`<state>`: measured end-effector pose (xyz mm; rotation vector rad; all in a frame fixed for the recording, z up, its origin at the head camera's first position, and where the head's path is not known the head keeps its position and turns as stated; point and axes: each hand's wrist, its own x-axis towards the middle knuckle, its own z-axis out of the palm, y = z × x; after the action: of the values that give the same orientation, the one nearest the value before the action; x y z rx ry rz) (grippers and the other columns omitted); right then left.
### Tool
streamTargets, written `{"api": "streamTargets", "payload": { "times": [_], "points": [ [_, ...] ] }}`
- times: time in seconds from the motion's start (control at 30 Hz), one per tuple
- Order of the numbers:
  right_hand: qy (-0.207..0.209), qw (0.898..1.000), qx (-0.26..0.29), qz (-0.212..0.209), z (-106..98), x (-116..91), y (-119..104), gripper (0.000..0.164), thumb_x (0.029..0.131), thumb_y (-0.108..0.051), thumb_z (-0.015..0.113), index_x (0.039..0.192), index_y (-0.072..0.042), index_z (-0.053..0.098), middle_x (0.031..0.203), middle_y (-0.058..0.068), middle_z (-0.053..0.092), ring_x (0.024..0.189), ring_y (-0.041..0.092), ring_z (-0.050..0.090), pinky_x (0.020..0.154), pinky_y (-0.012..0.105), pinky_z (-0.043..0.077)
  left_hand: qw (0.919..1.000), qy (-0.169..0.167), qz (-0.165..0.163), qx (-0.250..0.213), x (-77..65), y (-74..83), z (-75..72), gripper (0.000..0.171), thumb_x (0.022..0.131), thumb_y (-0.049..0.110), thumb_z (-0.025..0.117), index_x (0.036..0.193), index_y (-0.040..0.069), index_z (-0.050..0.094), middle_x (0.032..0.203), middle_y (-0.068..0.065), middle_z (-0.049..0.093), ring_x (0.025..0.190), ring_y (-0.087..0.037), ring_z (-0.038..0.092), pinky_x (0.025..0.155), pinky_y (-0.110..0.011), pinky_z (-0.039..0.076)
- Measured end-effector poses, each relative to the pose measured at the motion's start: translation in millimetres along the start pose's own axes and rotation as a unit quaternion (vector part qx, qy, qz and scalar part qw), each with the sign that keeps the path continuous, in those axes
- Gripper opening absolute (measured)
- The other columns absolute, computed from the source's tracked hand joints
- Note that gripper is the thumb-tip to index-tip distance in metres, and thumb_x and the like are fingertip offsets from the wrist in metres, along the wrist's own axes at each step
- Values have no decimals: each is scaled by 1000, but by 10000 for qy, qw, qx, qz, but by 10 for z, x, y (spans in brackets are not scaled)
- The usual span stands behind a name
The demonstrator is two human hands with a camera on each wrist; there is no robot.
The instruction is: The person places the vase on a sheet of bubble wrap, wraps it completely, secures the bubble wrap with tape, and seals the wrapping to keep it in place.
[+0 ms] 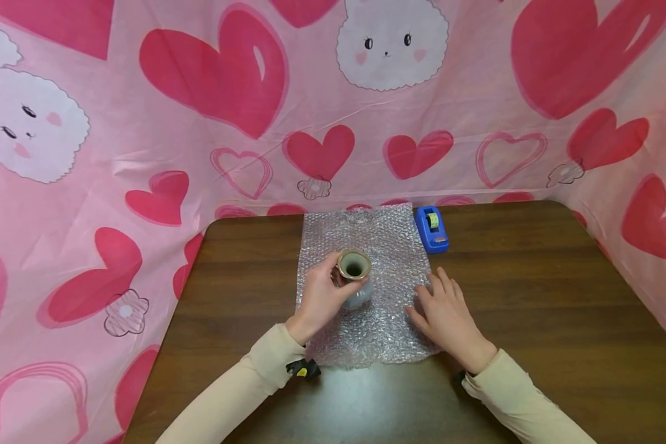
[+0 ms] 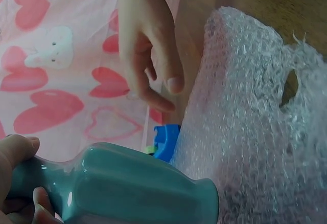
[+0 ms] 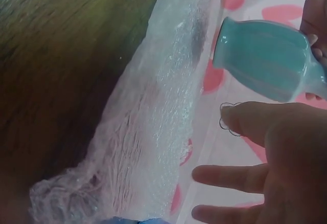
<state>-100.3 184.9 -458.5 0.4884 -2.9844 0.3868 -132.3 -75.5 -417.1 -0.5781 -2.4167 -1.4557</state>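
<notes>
A heart-patterned pink cloth (image 1: 316,92) hangs behind the brown table (image 1: 533,296).

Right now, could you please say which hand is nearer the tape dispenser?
The right hand, below the dispenser in the head view; the left hand, gripping the vase, is farther left.

No legible text or numbers.

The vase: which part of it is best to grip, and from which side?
Probably the neck, from the person's left, where the left hand grips it now. The neck is slimmer than the smooth body, and the flared rim above may stop slipping.
</notes>
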Motion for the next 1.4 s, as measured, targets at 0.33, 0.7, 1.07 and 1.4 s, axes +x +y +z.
{"api": "streamTargets", "payload": {
  "times": [0.33,0.7,1.07,1.4],
  "points": [
    [117,9993,165,-321,14,39,-26,47,94,-31,77,122,5,68,134,33,59,136,54,48,109,69,39,9997,-137,-88,-160,22,105,122,44,84,13,88,122,4,68,103,-8,72,77,-10,59,66,-23,50],
    [613,9926,500,-916,59,70,-67,54,87,-33,85,122,3,68,120,19,65,114,38,63,97,59,52,9989,-187,-207,-390,32,174,225,44,84,11,87,122,3,67,106,-9,74,78,-10,62,68,-23,52],
    [-130,9732,2232,-538,66,95,-118,79,89,-36,84,148,1,47,138,19,61,124,35,62,100,55,53,9884,-50,-718,-1335,38,249,253,44,88,11,84,127,6,66,119,-8,72,96,-15,67,80,-24,56],
    [-821,9258,3690,-2,25,129,-107,84,89,-26,84,152,-1,35,141,25,56,126,43,59,95,53,57,9668,-253,-1024,-2329,22,276,253,43,90,6,80,129,3,62,127,-12,68,116,-22,67,96,-30,56]
  ]
}}
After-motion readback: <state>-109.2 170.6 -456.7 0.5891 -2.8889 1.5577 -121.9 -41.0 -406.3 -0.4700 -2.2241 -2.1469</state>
